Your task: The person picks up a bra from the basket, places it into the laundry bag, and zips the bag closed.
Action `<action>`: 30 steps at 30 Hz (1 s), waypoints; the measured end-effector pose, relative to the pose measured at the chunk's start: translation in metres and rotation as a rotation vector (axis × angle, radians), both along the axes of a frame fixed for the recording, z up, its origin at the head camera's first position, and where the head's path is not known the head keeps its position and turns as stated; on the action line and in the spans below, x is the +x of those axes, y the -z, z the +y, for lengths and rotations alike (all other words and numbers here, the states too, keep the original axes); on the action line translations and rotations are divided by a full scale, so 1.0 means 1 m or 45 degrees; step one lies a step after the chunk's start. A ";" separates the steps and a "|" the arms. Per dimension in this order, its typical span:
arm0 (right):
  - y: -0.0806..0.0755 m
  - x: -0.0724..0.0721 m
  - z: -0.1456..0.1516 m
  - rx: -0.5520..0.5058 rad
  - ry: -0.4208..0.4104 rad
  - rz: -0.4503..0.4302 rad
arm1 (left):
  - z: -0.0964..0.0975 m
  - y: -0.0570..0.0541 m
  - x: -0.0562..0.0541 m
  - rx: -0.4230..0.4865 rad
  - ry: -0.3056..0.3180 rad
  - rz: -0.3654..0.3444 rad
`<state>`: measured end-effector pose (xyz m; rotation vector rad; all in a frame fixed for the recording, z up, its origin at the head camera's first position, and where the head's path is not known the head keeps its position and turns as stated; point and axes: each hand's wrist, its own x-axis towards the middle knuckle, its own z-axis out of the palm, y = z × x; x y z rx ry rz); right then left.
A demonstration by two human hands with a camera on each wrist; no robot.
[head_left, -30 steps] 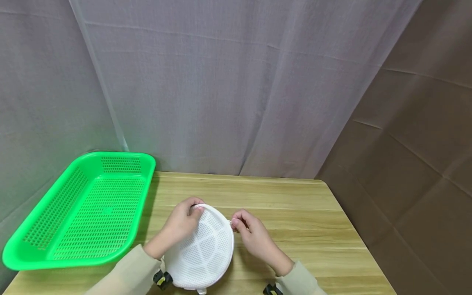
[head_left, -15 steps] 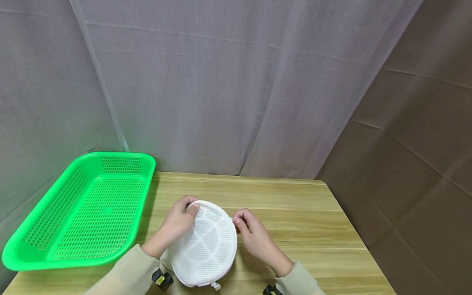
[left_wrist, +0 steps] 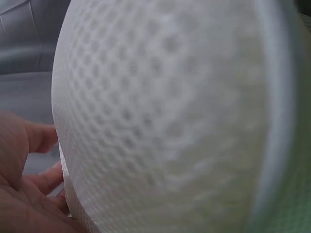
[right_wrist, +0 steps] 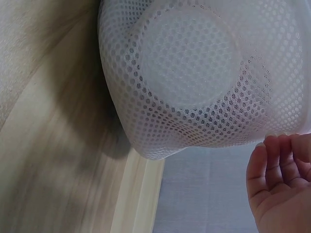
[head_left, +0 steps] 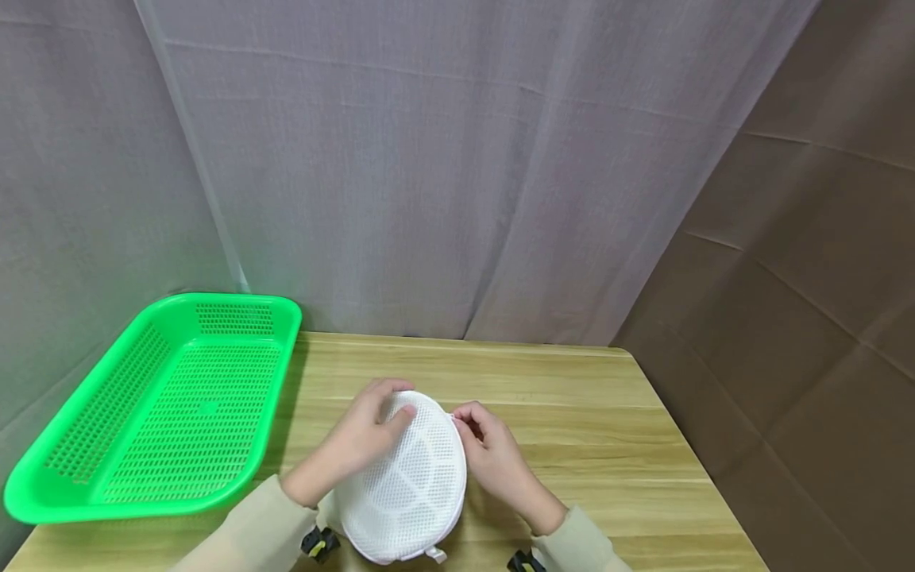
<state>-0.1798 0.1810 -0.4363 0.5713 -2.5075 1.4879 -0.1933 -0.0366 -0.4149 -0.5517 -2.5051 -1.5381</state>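
Note:
A round white mesh laundry bag (head_left: 411,485) stands tilted between my hands, close over the table. Its pale piped rim faces up, and a small white tab (head_left: 436,554) sticks out at the bottom. My left hand (head_left: 372,429) holds the upper left edge, thumb on the mesh face and fingers behind. In the left wrist view the bag's mesh wall (left_wrist: 160,116) fills most of the picture. At the upper right rim my right hand (head_left: 493,453) pinches the edge with thumb and curled fingers, hiding the small zipper pull there. The right wrist view shows its fingertips (right_wrist: 272,145) right at the rim.
A green plastic basket (head_left: 282,381) with perforated sides stands on the left of the wooden table (head_left: 593,445). Grey cloth (head_left: 429,175) hangs behind the table, and brown cloth (head_left: 801,318) runs along the right side.
The bag has turned counterclockwise and shifted slightly right, its bottom tab swinging right. My left hand has moved left, then back right along the edge. The right hand has stayed nearly in place.

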 end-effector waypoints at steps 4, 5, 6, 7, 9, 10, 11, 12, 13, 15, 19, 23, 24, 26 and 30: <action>-0.003 0.001 -0.003 -0.005 0.012 -0.010 | 0.003 0.000 0.001 -0.037 0.037 0.022; -0.005 0.002 -0.005 -0.001 0.020 -0.008 | 0.003 0.000 0.001 -0.051 0.041 0.030; -0.009 0.005 -0.007 0.003 0.021 0.002 | 0.004 0.001 0.002 -0.066 0.046 0.034; -0.014 0.007 -0.008 0.004 0.022 0.008 | 0.004 0.000 0.002 -0.076 0.054 0.039; -0.022 0.012 -0.012 0.007 0.020 0.013 | 0.005 0.001 0.003 -0.100 0.061 0.046; -0.027 0.014 -0.013 0.009 0.016 0.020 | 0.005 0.001 0.003 -0.107 0.063 0.042; -0.031 0.017 -0.014 0.008 0.010 0.024 | 0.005 0.001 0.004 -0.114 0.061 0.036; -0.034 0.019 -0.015 0.003 0.001 0.023 | 0.005 0.001 0.004 -0.120 0.058 0.024; -0.034 0.019 -0.015 0.001 -0.003 0.016 | 0.005 0.001 0.004 -0.123 0.058 0.015; -0.035 0.020 -0.015 0.001 -0.012 0.017 | 0.005 0.002 0.004 -0.130 0.053 0.002; -0.035 0.021 -0.014 0.009 -0.030 0.006 | 0.004 0.005 0.003 -0.115 0.037 -0.005; -0.035 0.021 -0.013 0.033 -0.055 -0.022 | 0.003 0.006 0.002 -0.094 0.012 -0.015; -0.035 0.021 -0.013 0.035 -0.064 -0.031 | 0.003 0.006 0.002 -0.093 0.008 -0.016; -0.035 0.022 -0.013 0.039 -0.079 -0.053 | 0.002 0.007 0.001 -0.085 0.000 -0.017; -0.036 0.022 -0.013 0.053 -0.091 -0.073 | -0.001 0.009 -0.002 -0.066 -0.035 -0.025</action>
